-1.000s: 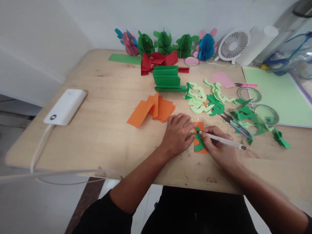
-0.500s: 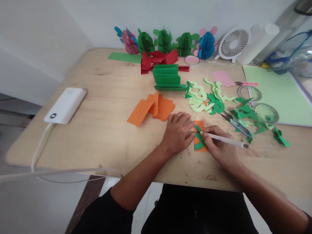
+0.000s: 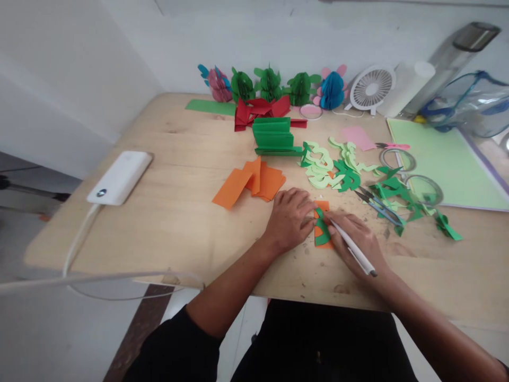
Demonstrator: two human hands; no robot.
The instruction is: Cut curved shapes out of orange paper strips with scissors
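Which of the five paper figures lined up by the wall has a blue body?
The right-end figure, beside the white fan. The three middle figures are green, and the left-end figure has a pink body with blue pieces.

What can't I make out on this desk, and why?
In the head view:
White pen: tip hidden by the right hand.
Orange card: partly covered by the green cutout and right hand.
White box: dark badge too small to read.
Clear blue-trimmed item: blurred, cut off by the right edge.
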